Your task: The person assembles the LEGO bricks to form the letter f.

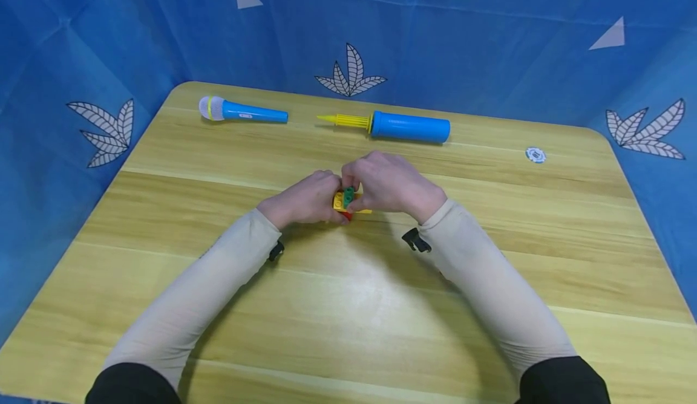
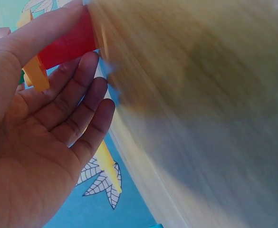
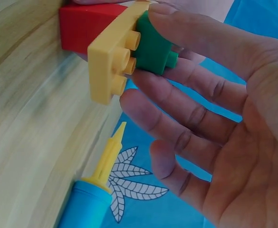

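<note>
Both hands on the brick stack, mid-tabletop [image 1: 348, 307], between left and right edges!
The right hand [image 1: 389, 183] pinches the green brick [image 3: 153, 45] by thumb and fingertips, other fingers loosely bent — green sits atop the yellow brick [image 3: 103, 61], yellow over the red brick [image 2: 70, 42]. The left hand [image 1: 307, 198] grips the red, fingers part-curled — and a blue-and-yellow pump [image 1: 411, 127] lies by the far edge.

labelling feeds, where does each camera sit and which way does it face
Head: head-worn, looks forward and down over tabletop; shows sleeves, left hand, right hand.
Left wrist: wrist-worn, faces the red brick; shows mostly left hand.
Right wrist: wrist-worn, faces the green brick; shows mostly right hand.
Both wrist views share the yellow brick.
</note>
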A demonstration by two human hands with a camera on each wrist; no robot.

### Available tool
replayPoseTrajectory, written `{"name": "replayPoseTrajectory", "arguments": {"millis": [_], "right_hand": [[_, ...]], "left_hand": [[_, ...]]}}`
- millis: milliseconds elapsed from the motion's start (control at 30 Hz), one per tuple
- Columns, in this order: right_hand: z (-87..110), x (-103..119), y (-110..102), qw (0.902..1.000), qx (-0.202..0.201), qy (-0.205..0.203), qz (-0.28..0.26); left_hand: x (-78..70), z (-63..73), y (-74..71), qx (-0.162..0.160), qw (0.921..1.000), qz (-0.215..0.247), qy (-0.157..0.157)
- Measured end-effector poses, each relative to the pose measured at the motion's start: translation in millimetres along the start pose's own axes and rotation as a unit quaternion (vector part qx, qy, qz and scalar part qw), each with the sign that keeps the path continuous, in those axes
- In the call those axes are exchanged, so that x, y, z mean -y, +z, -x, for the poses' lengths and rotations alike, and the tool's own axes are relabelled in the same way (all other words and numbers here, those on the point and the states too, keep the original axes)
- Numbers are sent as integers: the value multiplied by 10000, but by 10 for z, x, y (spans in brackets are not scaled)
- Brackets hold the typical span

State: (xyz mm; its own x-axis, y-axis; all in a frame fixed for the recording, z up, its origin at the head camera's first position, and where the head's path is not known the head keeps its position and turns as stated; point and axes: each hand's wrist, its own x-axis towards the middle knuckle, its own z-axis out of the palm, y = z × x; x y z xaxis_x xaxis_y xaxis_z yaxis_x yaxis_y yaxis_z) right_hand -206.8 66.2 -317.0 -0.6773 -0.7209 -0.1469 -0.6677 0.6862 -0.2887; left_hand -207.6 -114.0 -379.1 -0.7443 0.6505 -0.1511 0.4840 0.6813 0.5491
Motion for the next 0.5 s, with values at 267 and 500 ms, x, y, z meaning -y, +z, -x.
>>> {"name": "replayPoseTrajectory", "arguments": {"millis": [267,500], "right_hand": [[15,15,11,9999,10,95,53],[15,38,28,9999,-29,126,72]], "left_hand": [[11,-12,19,-7,10000,-37,23],[3,0,11,-41,9998,-67,159]]}}
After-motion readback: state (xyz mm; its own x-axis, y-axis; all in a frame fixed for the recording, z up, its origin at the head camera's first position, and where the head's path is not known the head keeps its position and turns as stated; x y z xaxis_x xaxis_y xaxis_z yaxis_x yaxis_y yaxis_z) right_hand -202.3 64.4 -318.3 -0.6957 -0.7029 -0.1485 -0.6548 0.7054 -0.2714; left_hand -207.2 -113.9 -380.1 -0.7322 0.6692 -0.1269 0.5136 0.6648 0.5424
